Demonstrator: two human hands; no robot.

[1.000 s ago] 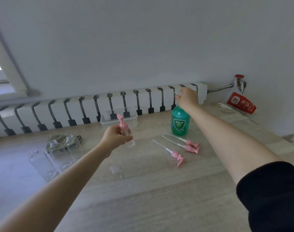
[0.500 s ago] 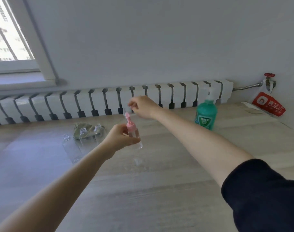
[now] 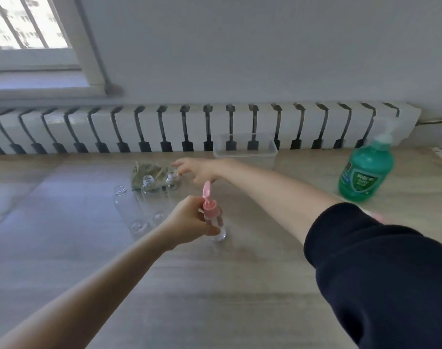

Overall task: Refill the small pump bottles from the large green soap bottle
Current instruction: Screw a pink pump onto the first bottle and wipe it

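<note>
Your left hand point(image 3: 187, 221) grips the pink-capped pump bottle point(image 3: 211, 209); your right hand point(image 3: 201, 170), fingers spread and holding nothing, hovers at the far empty bottle point(image 3: 171, 181), perhaps touching it.

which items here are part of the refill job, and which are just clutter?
Job:
- green soap bottle
- pink-pump bottle, held by left hand
- uncapped clear bottles, right hand open beside them

Lying about:
- clear plastic tub
- green cloth
- radiator
</note>
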